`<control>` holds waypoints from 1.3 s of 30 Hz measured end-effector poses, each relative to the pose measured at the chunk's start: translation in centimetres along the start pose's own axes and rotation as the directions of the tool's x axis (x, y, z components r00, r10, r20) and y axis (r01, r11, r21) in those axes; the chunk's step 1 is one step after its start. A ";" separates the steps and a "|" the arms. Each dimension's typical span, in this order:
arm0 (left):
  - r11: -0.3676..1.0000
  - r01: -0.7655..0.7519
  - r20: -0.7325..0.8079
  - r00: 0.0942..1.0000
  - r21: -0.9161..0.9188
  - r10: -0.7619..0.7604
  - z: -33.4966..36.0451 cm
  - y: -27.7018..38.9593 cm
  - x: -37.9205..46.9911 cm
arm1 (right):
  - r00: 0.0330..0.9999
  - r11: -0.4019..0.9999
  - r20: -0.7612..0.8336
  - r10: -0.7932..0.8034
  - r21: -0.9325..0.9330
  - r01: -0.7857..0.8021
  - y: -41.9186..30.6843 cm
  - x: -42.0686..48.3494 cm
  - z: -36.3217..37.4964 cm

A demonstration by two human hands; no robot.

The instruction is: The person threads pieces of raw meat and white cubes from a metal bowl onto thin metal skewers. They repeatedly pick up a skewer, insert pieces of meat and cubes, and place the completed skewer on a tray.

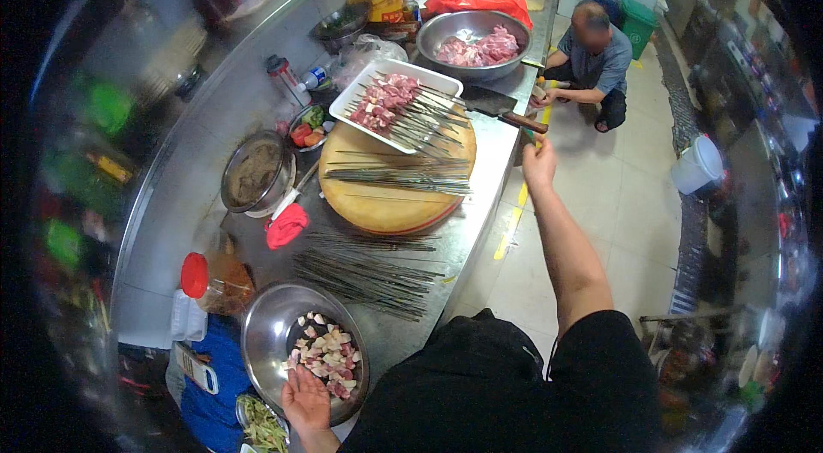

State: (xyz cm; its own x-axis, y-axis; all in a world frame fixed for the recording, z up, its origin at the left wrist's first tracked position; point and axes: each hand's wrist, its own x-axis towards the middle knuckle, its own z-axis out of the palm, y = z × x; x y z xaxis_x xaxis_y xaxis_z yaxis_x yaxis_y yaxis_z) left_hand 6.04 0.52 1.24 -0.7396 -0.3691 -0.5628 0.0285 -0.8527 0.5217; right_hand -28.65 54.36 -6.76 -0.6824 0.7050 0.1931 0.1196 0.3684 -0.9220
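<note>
My left hand is palm up at the near rim of a steel bowl, its fingers slightly curled and nothing in it. Cut pieces of meat and fat lie in that bowl. My right hand is beyond the counter's edge, just below the wooden handle of a cleaver. Whether its fingers hold anything is unclear. A white tray of skewered meat rests on a round wooden chopping block. Bare metal skewers lie across the block, with more loose skewers on the counter.
A large steel bowl of raw meat stands farther along the counter. A red-lidded jar, a basin and a red cloth line the wall side. A person squats on the floor near a green bin.
</note>
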 end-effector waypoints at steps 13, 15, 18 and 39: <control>0.999 0.044 0.084 0.996 -0.013 -0.042 0.4 -0.4 0.5 | 0.558 0.645 0.626 -0.546 -0.111 0.756 -4.1 -20.7 2.2; 0.998 0.055 0.074 0.996 -0.020 -0.053 0.6 -0.7 0.8 | 0.509 0.597 0.670 -0.541 -0.122 0.793 -4.3 -22.0 2.3; 0.998 0.063 0.030 0.998 -0.012 -0.062 -0.5 -1.2 1.4 | 0.475 0.582 0.757 -0.448 -0.156 0.798 -3.9 -23.2 2.7; 0.979 -0.041 -0.013 0.999 -0.200 0.040 -4.3 -0.8 0.9 | 0.299 0.641 0.843 -0.448 0.070 0.764 -6.5 -24.0 6.1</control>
State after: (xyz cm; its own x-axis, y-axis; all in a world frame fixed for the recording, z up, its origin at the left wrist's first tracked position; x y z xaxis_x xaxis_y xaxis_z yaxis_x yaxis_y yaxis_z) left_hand 8.30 -0.71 -2.46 -0.7290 -0.4074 -0.5501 0.1933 -0.8934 0.4055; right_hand -17.43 31.34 -7.41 -0.8650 -0.4651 0.1880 -0.4953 0.7324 -0.4672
